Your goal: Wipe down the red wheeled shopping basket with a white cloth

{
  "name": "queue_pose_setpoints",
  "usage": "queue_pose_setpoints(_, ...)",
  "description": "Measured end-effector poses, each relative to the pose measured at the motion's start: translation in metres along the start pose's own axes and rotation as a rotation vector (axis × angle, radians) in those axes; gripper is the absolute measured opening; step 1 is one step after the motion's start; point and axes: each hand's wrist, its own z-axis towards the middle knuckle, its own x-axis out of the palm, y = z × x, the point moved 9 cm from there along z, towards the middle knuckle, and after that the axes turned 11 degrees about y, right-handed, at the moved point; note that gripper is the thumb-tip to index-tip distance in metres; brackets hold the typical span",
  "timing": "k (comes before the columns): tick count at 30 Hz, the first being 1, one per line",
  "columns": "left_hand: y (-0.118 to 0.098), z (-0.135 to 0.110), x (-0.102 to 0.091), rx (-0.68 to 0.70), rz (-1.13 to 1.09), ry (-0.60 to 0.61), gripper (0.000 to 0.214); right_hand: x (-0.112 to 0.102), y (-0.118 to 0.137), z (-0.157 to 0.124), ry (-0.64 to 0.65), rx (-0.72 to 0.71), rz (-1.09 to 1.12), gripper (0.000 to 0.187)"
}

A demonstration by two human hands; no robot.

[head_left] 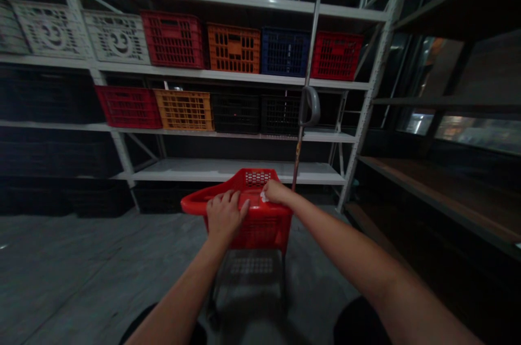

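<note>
A red plastic basket (260,225) stands on a small stand on the grey floor in front of me. My left hand (223,215) lies over its near rim with the fingers curled down onto the plastic. Inside the basket's top, my right hand (274,191) is closed on a small white thing (264,197) that looks like a cloth. Just behind my right hand a thin pole with a grey loop handle (310,107) rises upright.
White metal shelving (228,168) faces me, holding white, red, orange, blue and black crates (233,48) on its upper levels. Dark wooden shelves (448,193) run along the right. Black crates fill the left shelves.
</note>
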Motion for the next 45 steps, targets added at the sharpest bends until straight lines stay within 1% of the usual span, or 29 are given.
queue_pose_setpoints(1, 0.003, 0.0, 0.0, 0.002, 0.001, -0.002, 0.044, 0.004, -0.002, -0.003, 0.108, 0.002, -0.011, 0.025)
queue_pose_setpoints(3, 0.006, -0.001, 0.0, 0.005, -0.002, -0.011, 0.041, 0.01, -0.006, -0.014, 0.362, -0.023, -0.011, 0.017)
queue_pose_setpoints(4, 0.007, -0.002, 0.0, 0.006, -0.005, -0.014, 0.041, 0.01, -0.008, -0.021, 0.479, -0.046, 0.001, 0.014)
queue_pose_setpoints(6, 0.007, -0.003, 0.0, 0.005, -0.003, -0.015, 0.039, 0.005, -0.011, -0.034, 0.674, -0.088, 0.023, 0.016)
queue_pose_setpoints(7, 0.006, -0.004, 0.001, 0.006, -0.002, -0.013, 0.039, 0.0, -0.013, -0.04, 0.747, -0.1, 0.022, 0.02)
queue_pose_setpoints(8, 0.005, -0.005, 0.001, 0.008, -0.004, -0.012, 0.039, -0.005, -0.015, -0.043, 0.785, -0.103, 0.01, 0.022)
queue_pose_setpoints(9, 0.004, -0.005, 0.001, 0.011, -0.009, -0.012, 0.038, -0.01, -0.016, -0.045, 0.788, -0.099, -0.014, 0.022)
queue_pose_setpoints(11, 0.002, -0.005, 0.001, 0.021, -0.021, -0.014, 0.038, -0.013, -0.013, -0.048, 0.752, -0.105, -0.096, 0.021)
queue_pose_setpoints(12, 0.001, -0.004, 0.001, 0.024, -0.022, -0.017, 0.038, -0.012, -0.009, -0.05, 0.696, -0.119, -0.151, 0.019)
queue_pose_setpoints(13, 0.001, -0.003, 0.002, 0.025, -0.02, -0.02, 0.037, -0.01, -0.002, -0.052, 0.61, -0.138, -0.21, 0.017)
queue_pose_setpoints(16, 0.002, 0.0, 0.004, 0.024, -0.002, -0.027, 0.037, -0.003, 0.018, -0.067, 0.25, -0.18, -0.348, 0.016)
queue_pose_setpoints(18, 0.004, 0.002, 0.006, 0.027, 0.005, -0.028, 0.037, 0.006, 0.032, -0.085, 0.068, -0.284, -0.386, 0.021)
queue_pose_setpoints(20, 0.006, 0.004, 0.009, 0.034, 0.005, -0.023, 0.038, 0.018, 0.045, -0.105, -0.02, -0.475, -0.423, 0.026)
queue_pose_setpoints(22, 0.008, 0.005, 0.011, 0.043, 0.003, -0.018, 0.038, 0.029, 0.056, -0.121, -0.036, -0.686, -0.474, 0.028)
queue_pose_setpoints(23, 0.009, 0.005, 0.011, 0.047, 0.003, -0.016, 0.038, 0.035, 0.059, -0.126, -0.027, -0.769, -0.505, 0.028)
queue_pose_setpoints(25, 0.009, 0.006, 0.012, 0.056, 0.007, -0.013, 0.038, 0.044, 0.065, -0.13, 0.008, -0.882, -0.568, 0.026)
queue_pose_setpoints(26, 0.01, 0.006, 0.012, 0.059, 0.01, -0.013, 0.038, 0.048, 0.067, -0.13, 0.023, -0.905, -0.601, 0.024)
queue_pose_setpoints(27, 0.01, 0.006, 0.012, 0.064, 0.012, -0.015, 0.038, 0.049, 0.069, -0.128, 0.028, -0.905, -0.634, 0.022)
queue_pose_setpoints(29, 0.011, 0.006, 0.012, 0.073, 0.009, -0.02, 0.038, 0.049, 0.069, -0.123, 0.039, -0.859, -0.698, 0.018)
queue_pose_setpoints(32, 0.013, 0.007, 0.013, 0.087, -0.001, -0.02, 0.039, 0.037, 0.059, -0.12, 0.066, -0.76, -0.77, 0.015)
queue_pose_setpoints(35, 0.017, 0.008, 0.015, 0.093, -0.001, -0.014, 0.039, 0.011, 0.037, -0.124, 0.073, -0.717, -0.792, 0.013)
queue_pose_setpoints(37, 0.019, 0.009, 0.017, 0.102, -0.002, -0.009, 0.039, -0.011, 0.017, -0.128, 0.06, -0.712, -0.761, 0.012)
queue_pose_setpoints(39, 0.02, 0.01, 0.018, 0.11, -0.005, -0.005, 0.039, -0.031, -0.004, -0.128, 0.037, -0.675, -0.715, 0.013)
queue_pose_setpoints(41, 0.022, 0.011, 0.02, 0.111, -0.007, -0.005, 0.039, -0.044, -0.022, -0.127, 0.014, -0.63, -0.69, 0.014)
queue_pose_setpoints(43, 0.023, 0.011, 0.021, 0.116, -0.012, -0.003, 0.039, -0.045, -0.026, -0.127, -0.007, -0.644, -0.69, 0.015)
queue_pose_setpoints(45, 0.023, 0.012, 0.022, 0.122, -0.02, -0.004, 0.038, -0.036, -0.015, -0.131, -0.034, -0.733, -0.687, 0.015)
